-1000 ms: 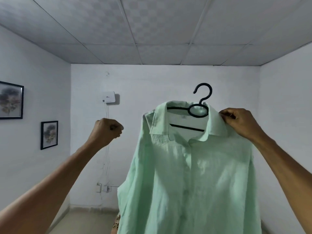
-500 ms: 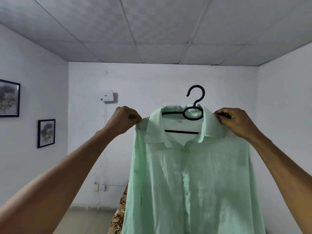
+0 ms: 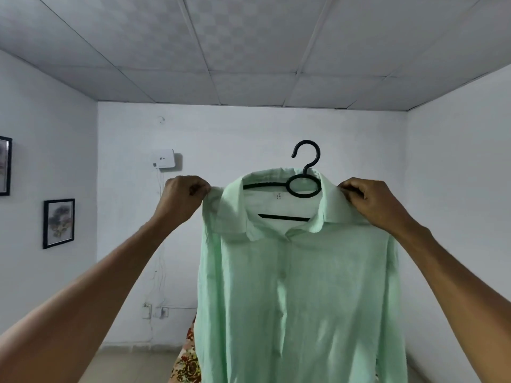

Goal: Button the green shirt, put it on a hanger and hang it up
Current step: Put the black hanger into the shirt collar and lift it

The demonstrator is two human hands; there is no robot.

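A pale green shirt [image 3: 301,294] hangs in front of me, held up at head height, buttoned down the front. Inside its collar sits a black hanger [image 3: 304,175]; its hook and ring stick out above the collar and a crossbar shows in the neck opening. My left hand [image 3: 182,200] pinches the shirt's left shoulder. My right hand [image 3: 367,203] pinches the right shoulder beside the collar. The hanger's arms are hidden under the fabric.
White walls enclose the room. Two framed pictures [image 3: 59,223] hang on the left wall, and a white box [image 3: 163,159] with a cable is mounted on the back wall. A floral patterned cloth [image 3: 185,360] shows low behind the shirt. Sockets [image 3: 154,310] sit low on the wall.
My left hand, free and fisted a second ago, moved right and took hold of the shirt's left shoulder. The shirt now hangs level and spread between both hands.
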